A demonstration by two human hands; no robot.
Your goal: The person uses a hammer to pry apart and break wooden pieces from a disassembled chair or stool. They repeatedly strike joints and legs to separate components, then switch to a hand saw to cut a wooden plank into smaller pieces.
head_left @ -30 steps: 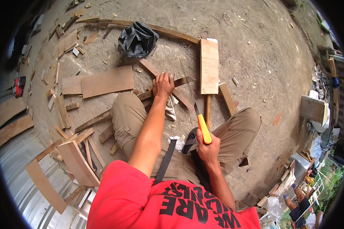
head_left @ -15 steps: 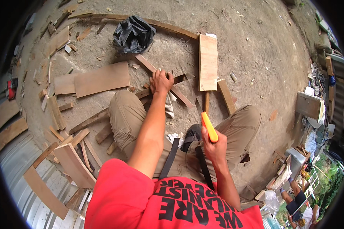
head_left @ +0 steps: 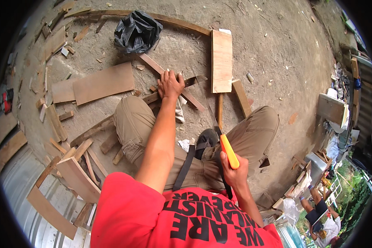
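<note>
My right hand (head_left: 235,170) is closed round the yellow-orange handle (head_left: 229,152) of a handsaw. The saw's thin blade (head_left: 211,115) slants up and away toward the end of a dark wooden strip (head_left: 196,79). Where that strip crosses a reddish-brown strip (head_left: 193,100), my left hand (head_left: 170,84) presses down, its fingers curled over the wood. Its fingertips are partly hidden. A pale cloth (head_left: 180,110) lies just below the left hand. My bent knees flank the work on the ground.
A pale board (head_left: 222,62) rests on a wooden piece beyond the saw. A black plastic bag (head_left: 137,32) sits at the far left, with flat plywood panels (head_left: 104,84) nearer. Wood offcuts (head_left: 79,175) crowd the left. A person (head_left: 321,215) is at the lower right.
My right hand has drawn the saw back toward me. The left hand stays on the crossed strips. The whole view has shifted slightly.
</note>
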